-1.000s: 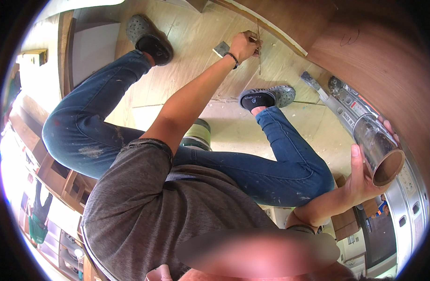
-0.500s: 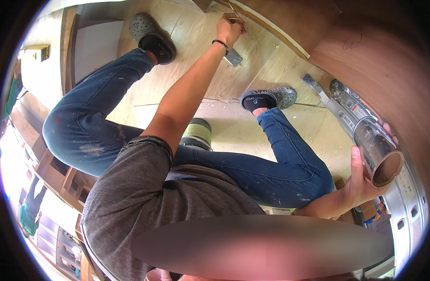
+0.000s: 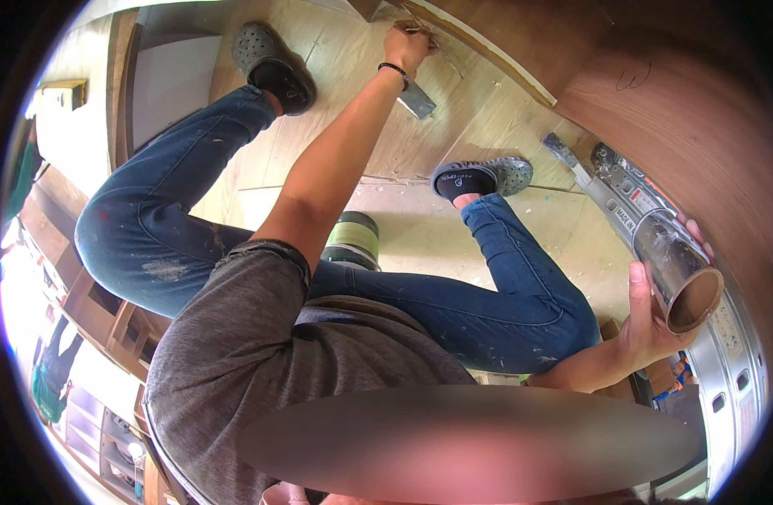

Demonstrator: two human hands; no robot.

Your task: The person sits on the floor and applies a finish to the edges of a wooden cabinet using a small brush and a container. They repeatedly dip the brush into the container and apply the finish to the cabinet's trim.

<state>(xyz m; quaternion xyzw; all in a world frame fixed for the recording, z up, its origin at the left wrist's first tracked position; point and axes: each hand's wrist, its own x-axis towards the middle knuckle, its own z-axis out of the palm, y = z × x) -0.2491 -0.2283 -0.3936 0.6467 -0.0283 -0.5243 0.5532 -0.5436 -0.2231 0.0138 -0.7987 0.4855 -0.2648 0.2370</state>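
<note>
The floor [image 3: 479,109] is light wood-look boards, with a paler stretch around the tub [image 3: 353,236], which is dark with a pale green band. Beyond the tub, one worn grey clog [image 3: 256,52] stands to the left, another grey clog [image 3: 512,175] to the right. Pale specks [image 3: 541,203] dot the boards right of the tub.

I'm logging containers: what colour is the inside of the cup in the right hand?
Brown inside the cup; best seen in the head view.
</note>
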